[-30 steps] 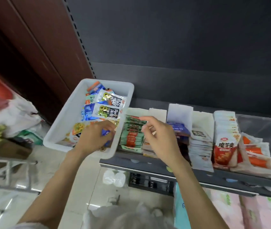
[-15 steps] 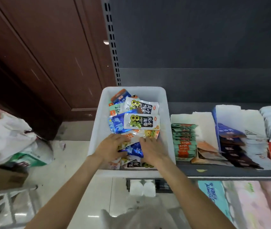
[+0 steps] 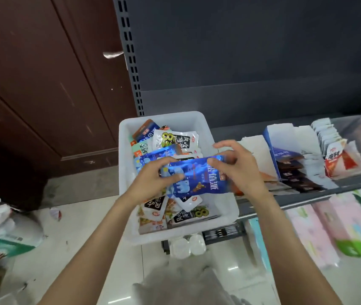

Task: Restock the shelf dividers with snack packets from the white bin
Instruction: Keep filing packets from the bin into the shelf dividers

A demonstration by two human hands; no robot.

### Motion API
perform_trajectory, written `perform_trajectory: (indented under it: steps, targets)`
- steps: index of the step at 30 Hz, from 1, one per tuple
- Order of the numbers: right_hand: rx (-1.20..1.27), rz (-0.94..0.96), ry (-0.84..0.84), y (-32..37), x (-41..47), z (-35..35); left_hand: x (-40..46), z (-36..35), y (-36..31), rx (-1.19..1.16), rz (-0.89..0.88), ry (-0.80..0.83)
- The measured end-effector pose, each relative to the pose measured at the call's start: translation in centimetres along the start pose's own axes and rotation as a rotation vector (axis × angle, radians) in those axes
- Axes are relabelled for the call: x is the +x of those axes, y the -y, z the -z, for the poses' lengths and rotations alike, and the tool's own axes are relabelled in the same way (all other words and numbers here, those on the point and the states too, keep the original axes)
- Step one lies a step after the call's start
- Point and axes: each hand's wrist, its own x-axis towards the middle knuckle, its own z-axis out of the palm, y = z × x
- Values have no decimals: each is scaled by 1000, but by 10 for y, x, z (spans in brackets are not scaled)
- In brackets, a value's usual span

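Two hands, left hand [image 3: 153, 179] and right hand [image 3: 239, 170], each grip one blue packet [image 3: 197, 177] above one white bin [image 3: 197, 119]; beside it, one shelf [image 3: 307, 194].

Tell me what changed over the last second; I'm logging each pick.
Both hands left the shelf and bin edge, dug into the white bin and lifted blue packets: left hand and right hand each now have a grip on them. The bin and shelf dividers stayed put.
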Motion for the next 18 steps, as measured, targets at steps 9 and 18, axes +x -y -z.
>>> perform_trajectory:
  steps: [9, 18]
  targets:
    - [-150, 78, -204, -26, -29, 59, 13, -35, -38, -66, -123, 22]
    - [-271, 296, -635, -52, -34, 174, 74, -155, -118, 342, -609, -169]
